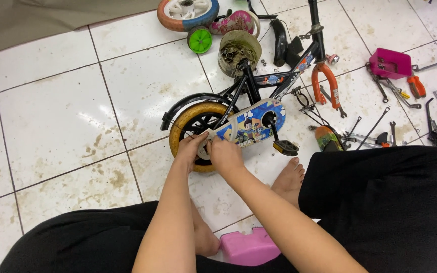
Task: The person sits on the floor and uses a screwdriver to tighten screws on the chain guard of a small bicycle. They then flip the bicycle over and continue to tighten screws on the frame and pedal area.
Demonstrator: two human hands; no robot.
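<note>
Left hand [190, 146] and right hand [223, 151] both pinch rear end of printed chain guard [251, 126] beside yellow rear wheel [194, 126]. Guard looks thin, light, flexy plastic; hold by edges near mount.

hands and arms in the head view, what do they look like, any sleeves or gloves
Both arms are bare to the frame edge: no sleeves, gloves, watch or bracelets show. The left hand and right hand are bare too, no rings visible. Black clothing covers the legs.

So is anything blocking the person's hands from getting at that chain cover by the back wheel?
Nothing visible does. The left hand and right hand already touch the rear end of the colourful chain cover, beside the yellow rear wheel. The fingers hide the exact spot.
</note>
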